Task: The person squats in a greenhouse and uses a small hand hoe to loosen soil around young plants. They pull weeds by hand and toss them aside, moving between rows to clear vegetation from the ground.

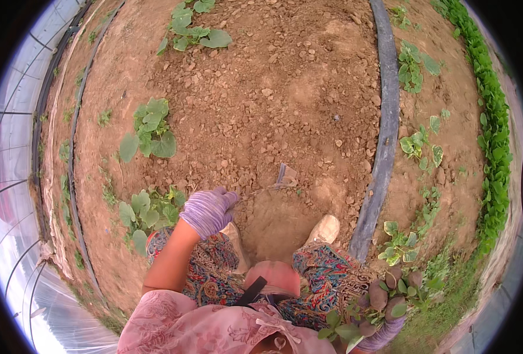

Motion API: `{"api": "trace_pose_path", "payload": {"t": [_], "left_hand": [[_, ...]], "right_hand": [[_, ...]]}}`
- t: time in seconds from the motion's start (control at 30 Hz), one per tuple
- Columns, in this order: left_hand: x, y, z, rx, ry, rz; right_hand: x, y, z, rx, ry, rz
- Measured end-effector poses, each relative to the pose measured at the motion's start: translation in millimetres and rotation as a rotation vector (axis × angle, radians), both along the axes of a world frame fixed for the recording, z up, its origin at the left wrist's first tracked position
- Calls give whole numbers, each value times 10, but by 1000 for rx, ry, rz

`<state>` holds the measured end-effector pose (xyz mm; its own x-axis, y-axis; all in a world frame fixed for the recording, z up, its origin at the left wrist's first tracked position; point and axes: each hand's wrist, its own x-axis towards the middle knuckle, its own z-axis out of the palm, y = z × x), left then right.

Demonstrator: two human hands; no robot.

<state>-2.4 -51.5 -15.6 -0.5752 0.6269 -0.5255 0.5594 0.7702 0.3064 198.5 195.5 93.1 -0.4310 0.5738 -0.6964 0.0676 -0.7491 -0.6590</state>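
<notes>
My left hand [210, 212], in a purple-and-white striped glove, is over bare soil beside a leafy vine plant [142, 212]. Its fingers are curled, and whether anything is between them cannot be told. At the lower right, my right hand [383, 334], gloved alike, is shut on a bunch of leafy seedlings [378, 296] with brown oval lumps among the leaves. The bunch hides most of its fingers. A small clear plastic bag [286, 175] lies on the soil ahead of my feet, with a thin pale strand near it.
A flat dark hose [387, 97] runs along the right, and a thinner dark line [73, 146] along the left. More vine plants [151, 128] grow on both sides. A dense green row [493, 146] stands at the far right. My shoes [325, 229] flank a pink rounded object [272, 278].
</notes>
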Motion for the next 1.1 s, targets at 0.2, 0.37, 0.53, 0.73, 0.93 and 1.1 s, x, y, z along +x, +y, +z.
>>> {"api": "trace_pose_path", "payload": {"t": [0.2,0.37,0.53,0.73,0.93,1.1], "left_hand": [[-220,57,-39,-24,-160,94],[-161,109,-42,-105,-199,177],[12,120,-86,-212,-240,285],[641,60,-115,-370,-405,470],[1102,-25,24,-55,-741,1352],[1194,-174,380,47,-841,1562]], "right_hand": [[-520,142,-102,-118,-253,15],[-728,140,-59,-247,-363,71],[-805,26,-97,-334,-355,129],[-536,-239,-163,-577,-488,330],[-37,-542,-377,-436,-631,453],[483,-619,-535,-396,-845,504]]}}
